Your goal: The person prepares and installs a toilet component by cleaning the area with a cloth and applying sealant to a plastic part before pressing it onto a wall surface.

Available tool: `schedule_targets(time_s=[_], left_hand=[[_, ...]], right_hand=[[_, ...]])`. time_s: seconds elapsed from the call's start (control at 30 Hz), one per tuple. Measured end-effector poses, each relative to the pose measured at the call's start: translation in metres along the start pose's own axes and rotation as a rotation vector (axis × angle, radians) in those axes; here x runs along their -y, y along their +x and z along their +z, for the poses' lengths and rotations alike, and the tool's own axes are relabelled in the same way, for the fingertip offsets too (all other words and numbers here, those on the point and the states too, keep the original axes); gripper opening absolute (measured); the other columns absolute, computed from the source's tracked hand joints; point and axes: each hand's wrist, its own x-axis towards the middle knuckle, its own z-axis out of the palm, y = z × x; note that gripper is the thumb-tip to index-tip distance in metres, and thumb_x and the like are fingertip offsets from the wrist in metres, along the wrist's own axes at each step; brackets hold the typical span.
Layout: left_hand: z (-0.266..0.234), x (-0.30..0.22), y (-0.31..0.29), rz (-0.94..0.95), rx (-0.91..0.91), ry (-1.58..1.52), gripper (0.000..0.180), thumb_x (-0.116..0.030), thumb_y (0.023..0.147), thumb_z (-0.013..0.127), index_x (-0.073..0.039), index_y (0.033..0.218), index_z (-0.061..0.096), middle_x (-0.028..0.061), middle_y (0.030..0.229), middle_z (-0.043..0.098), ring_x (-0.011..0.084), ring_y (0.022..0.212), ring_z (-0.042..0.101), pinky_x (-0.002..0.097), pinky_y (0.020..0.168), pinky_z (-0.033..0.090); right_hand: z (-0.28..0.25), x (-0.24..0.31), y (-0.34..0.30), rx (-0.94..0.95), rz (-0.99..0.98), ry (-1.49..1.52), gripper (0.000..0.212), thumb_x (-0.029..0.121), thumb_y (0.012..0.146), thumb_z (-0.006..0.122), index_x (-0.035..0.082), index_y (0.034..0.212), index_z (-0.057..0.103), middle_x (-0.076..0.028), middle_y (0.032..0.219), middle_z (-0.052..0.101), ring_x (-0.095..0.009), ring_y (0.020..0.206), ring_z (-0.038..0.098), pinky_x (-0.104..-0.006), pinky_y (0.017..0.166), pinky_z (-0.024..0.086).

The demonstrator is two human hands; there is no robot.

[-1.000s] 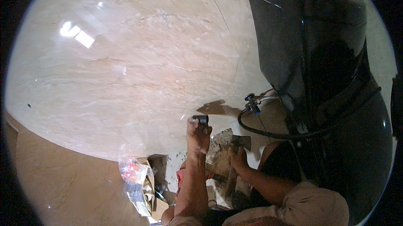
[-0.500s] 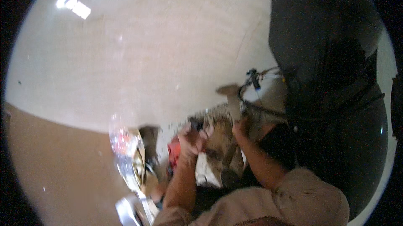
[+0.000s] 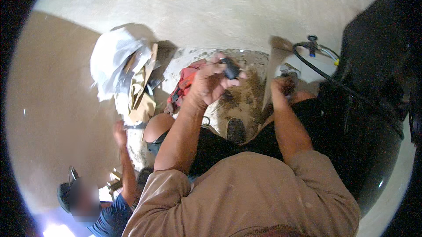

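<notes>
My left hand (image 3: 211, 82) is raised over the dirty floor, thumb and fingers closed around a short black cylindrical piece (image 3: 231, 69). Lower and to the right, near my knee, my right hand (image 3: 282, 86) is curled closed. Beside its fingers shows a greyish object (image 3: 289, 71), too indistinct to name. A crumpled red cloth (image 3: 187, 81) lies just left of my left forearm. Right of my right hand, a black valve fitting (image 3: 312, 45) stands out near the wall, with a black hose (image 3: 327, 78) curving away from it.
At the left, a white plastic bag (image 3: 109, 59) and torn cardboard (image 3: 143, 107) are heaped against the wall. A co-worker in a dark blue shirt (image 3: 112, 217) is at the lower left, one hand (image 3: 119, 133) by the heap. A large black surface (image 3: 373, 61) borders my right side.
The view has shifted, bringing the co-worker and more of the bag heap in. My left hand still has the black piece, now seen more clearly. My right hand stays near my knee.
</notes>
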Motion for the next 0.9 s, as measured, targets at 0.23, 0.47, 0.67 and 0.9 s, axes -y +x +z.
schedule_targets(time_s=[0.23,0.47,0.67,0.9], left_hand=[[-0.019,0.017,-0.027,0.077,-0.290,1.077,0.025,-0.015,0.082,0.063,0.005,0.095,0.068,0.0178,0.083,0.071,0.0239,0.067,0.069,0.0384,0.060,0.055],[-0.015,0.047,-0.042,0.095,-0.313,1.569,0.038,-0.027,0.075,0.074,0.004,0.096,0.071,0.0273,0.097,0.072,0.0401,0.094,0.071,0.0475,0.085,0.056],[-0.003,0.047,-0.051,0.047,-0.123,1.744,0.026,-0.015,0.071,0.075,0.002,0.091,0.074,0.0274,0.092,0.072,0.0428,0.091,0.072,0.0479,0.080,0.059],[-0.018,0.063,-0.030,0.105,-0.271,1.479,0.041,-0.014,0.074,0.077,0.008,0.106,0.062,0.0335,0.100,0.069,0.0436,0.094,0.071,0.0498,0.079,0.057]], right_hand=[[-0.028,-0.023,-0.074,0.599,-0.634,1.059,0.049,0.026,0.092,0.072,-0.001,0.131,0.061,-0.009,0.114,0.064,-0.019,0.098,0.062,-0.0355,0.080,0.054],[-0.039,-0.061,-0.149,0.670,-0.681,1.018,0.028,0.011,0.097,0.063,-0.004,0.120,0.065,-0.008,0.109,0.067,-0.016,0.094,0.064,-0.0297,0.076,0.053],[-0.030,-0.066,-0.138,0.654,-0.623,1.062,0.039,0.007,0.094,0.064,0.001,0.131,0.056,-0.013,0.122,0.063,-0.023,0.102,0.065,-0.0358,0.085,0.055],[-0.052,-0.046,-0.125,0.480,-0.625,1.208,0.026,0.010,0.095,0.065,0.006,0.120,0.060,-0.006,0.102,0.063,-0.019,0.089,0.060,-0.0377,0.084,0.054]])
